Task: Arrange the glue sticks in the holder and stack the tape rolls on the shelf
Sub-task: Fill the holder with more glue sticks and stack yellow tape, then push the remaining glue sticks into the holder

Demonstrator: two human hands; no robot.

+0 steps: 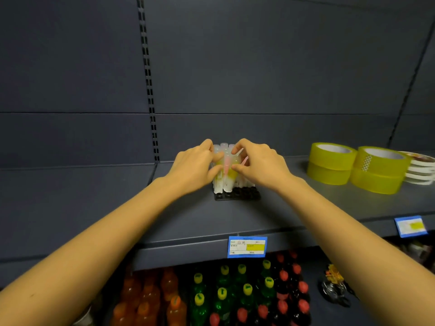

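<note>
Dark grey shelving fills the head view. Its shelf [294, 208] carries a black holder [244, 194] near centre, with glue sticks [223, 183] standing in it. The left hand [193, 168], at 9 o'clock of the bundle, and the right hand [259, 165], at 3 o'clock, both curl their fingers and pinch the sticks' upper parts. Yellow tape rolls [332, 161] sit stacked at 3 o'clock, well apart.

Blue price tag [247, 247] — below it orange bottles [146, 300], green bottles [222, 295], red bottles [289, 292].
</note>
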